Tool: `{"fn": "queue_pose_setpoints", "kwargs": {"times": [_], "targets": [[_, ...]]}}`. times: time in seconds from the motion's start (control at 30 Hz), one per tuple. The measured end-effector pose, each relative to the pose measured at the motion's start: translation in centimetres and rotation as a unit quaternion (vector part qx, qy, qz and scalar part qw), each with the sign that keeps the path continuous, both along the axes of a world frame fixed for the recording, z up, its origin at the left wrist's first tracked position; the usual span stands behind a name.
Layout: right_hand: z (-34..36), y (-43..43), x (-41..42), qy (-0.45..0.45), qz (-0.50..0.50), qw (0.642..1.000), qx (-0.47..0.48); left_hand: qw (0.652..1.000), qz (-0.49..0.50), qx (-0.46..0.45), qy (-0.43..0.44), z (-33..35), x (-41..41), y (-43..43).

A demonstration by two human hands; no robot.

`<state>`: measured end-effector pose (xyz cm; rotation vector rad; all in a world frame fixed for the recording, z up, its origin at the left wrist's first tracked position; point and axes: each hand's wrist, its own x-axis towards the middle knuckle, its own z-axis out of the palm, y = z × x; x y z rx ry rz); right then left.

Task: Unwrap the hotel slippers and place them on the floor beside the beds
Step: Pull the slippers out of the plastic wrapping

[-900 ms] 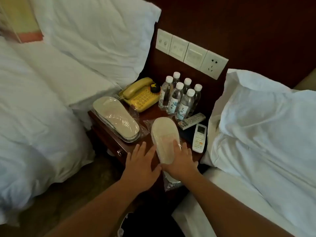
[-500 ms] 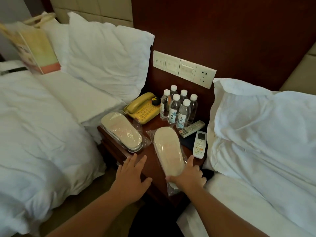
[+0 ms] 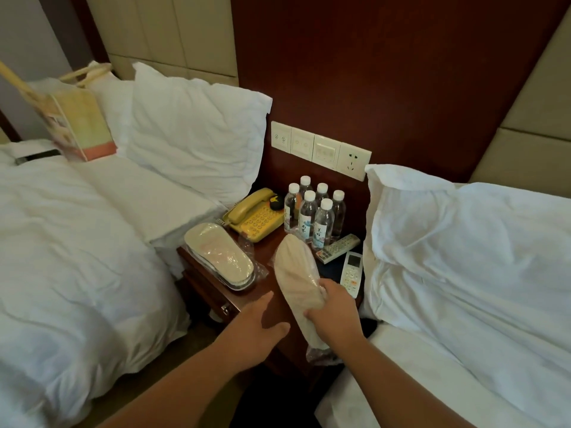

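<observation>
A pair of white slippers in clear plastic wrap (image 3: 295,274) is tilted up off the dark wooden nightstand (image 3: 265,251), its toe end pointing towards the bottles. My right hand (image 3: 332,310) is shut around its near half, with the loose end of the wrap hanging below my wrist. My left hand (image 3: 256,327) hovers open just left of it, over the nightstand's front edge, holding nothing. A second wrapped pair of slippers (image 3: 219,256) lies flat on the nightstand's left side.
A yellow telephone (image 3: 255,216), several water bottles (image 3: 313,213) and two remote controls (image 3: 346,261) fill the back and right of the nightstand. White beds (image 3: 61,242) flank it on both sides. A narrow strip of floor (image 3: 197,338) shows between them.
My right hand has closed on the wrapped slippers and lifted them off the nightstand at a tilt. My left hand has drawn back and to the left. The camera has tipped upward.
</observation>
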<state>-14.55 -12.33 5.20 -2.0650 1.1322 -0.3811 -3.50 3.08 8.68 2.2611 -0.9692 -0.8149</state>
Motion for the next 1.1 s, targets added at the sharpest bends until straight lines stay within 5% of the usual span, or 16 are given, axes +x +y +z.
{"fn": "queue_pose_setpoints", "kwargs": {"times": [0.17, 0.3, 0.4, 0.53, 0.63, 0.77, 0.9, 1.1], "targets": [[3.3, 3.5, -0.7, -0.016, 0.054, 0.966, -0.252, 0.929, 0.137, -0.106, 0.327, 3.6, -1.7, -0.5], [6.7, 7.7, -0.5, -0.077, 0.171, 0.933, -0.307, 0.843, 0.129, -0.203, 0.481, 6.2, -1.8, -0.2], [9.2, 9.3, -0.6, -0.144, 0.260, 0.932, -0.206, 0.820, 0.163, -0.239, 0.493, 7.5, -1.5, 0.5], [12.6, 9.2, -2.1, -0.243, 0.306, 0.920, -0.007, 0.834, 0.147, -0.267, 0.460, 8.3, -0.1, 2.1], [15.4, 8.0, -2.4, -0.331, 0.263, 0.904, 0.058, 0.846, 0.105, -0.270, 0.447, 8.5, 0.5, 3.1], [18.7, 6.0, -1.5, -0.408, 0.143, 0.852, 0.296, 0.811, 0.102, -0.290, 0.497, 8.2, 0.4, 3.9], [18.2, 6.3, -2.2, -0.361, 0.048, 0.909, 0.204, 0.799, 0.122, -0.329, 0.488, 9.2, 0.2, 3.9], [14.1, 10.1, -4.8, -0.259, 0.153, 0.952, 0.051, 0.801, 0.192, -0.358, 0.440, 11.3, 1.2, 3.7]]}}
